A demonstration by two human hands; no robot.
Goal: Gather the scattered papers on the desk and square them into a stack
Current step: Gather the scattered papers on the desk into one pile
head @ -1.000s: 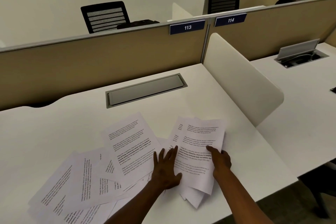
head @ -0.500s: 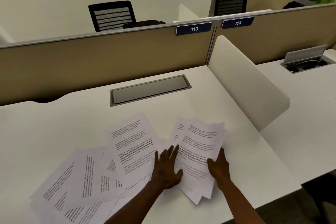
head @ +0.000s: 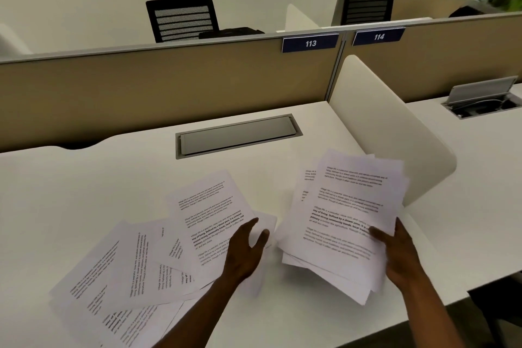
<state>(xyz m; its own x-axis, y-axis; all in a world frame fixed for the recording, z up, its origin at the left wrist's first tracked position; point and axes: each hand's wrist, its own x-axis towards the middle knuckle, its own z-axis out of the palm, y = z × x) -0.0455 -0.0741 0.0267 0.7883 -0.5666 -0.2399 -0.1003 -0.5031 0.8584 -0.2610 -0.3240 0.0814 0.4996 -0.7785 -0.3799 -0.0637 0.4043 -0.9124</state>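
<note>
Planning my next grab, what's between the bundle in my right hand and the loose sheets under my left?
In the head view, only a bare strip of desk separates the bundle from the loose sheets.

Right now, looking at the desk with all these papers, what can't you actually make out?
- Head view: the scattered papers run past the bottom edge, so their count is unknown.
- The left hand covers part of the sheet under it.
- The right hand holds a bunch of sheets; its fingers beneath are hidden by them.
- Most printed text is too small and blurred to read.
- The partition hides most of the chair.
</note>
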